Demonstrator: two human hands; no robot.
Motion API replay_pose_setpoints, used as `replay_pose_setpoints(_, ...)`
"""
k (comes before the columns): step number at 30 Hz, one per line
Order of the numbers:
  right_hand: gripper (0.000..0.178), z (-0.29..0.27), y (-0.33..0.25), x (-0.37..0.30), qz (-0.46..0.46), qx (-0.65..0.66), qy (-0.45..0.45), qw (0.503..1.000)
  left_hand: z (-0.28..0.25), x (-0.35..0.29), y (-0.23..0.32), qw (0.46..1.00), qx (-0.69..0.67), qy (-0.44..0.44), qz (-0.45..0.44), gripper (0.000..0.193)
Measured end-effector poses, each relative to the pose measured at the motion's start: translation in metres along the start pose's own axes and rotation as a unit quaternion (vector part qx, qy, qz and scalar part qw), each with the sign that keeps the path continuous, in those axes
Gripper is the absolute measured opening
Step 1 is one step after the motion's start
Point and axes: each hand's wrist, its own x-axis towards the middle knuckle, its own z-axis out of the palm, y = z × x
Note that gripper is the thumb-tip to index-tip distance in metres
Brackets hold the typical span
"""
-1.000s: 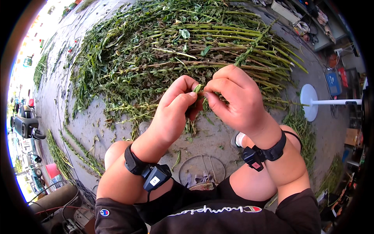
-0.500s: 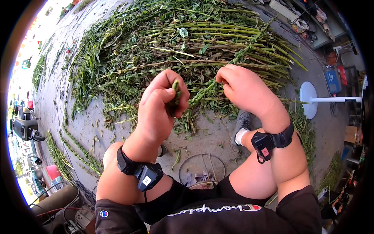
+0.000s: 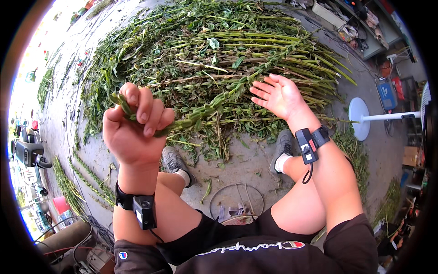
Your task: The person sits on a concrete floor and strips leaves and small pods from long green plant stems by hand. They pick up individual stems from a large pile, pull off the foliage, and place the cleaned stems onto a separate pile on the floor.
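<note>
My left hand (image 3: 136,137) is closed around one end of a long green stalk (image 3: 218,101) thickly set with pods, which looks like sesame. From this fist the stalk slants up and to the right across the pile. My right hand (image 3: 282,97) holds nothing; its fingers are spread and the palm shows, close below the stalk's farther part. Behind both hands lies a broad heap of cut plants (image 3: 137,59), with leafy tops to the left and bare stem ends to the right.
My shoes (image 3: 175,163) stand between the heap and my seat, with a wire ring (image 3: 236,187) on the floor between my legs. A white round-based stand (image 3: 360,119) is at right. Loose stalks (image 3: 68,185), cables and a dark scooter-like machine (image 3: 29,148) lie along the left.
My left hand has moved left with the stalk, drawing it out across the heap. My right hand, closed at the stalk before, has opened and turned palm up.
</note>
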Motion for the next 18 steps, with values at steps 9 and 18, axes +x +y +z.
replay_pose_setpoints(9, 0.078, 0.005, -0.025, 0.028, -0.046, 0.227, 0.04, 0.972, -0.031, -0.023, 0.061, 0.991, -0.12, -0.058, 0.026, 0.011)
replay_pose_setpoints(18, 0.03, 0.03, -0.018, 0.052, -0.037, 0.151, 0.028, 0.987, -0.059, -0.044, 0.1, 0.989, -0.132, -0.023, 0.066, 0.011)
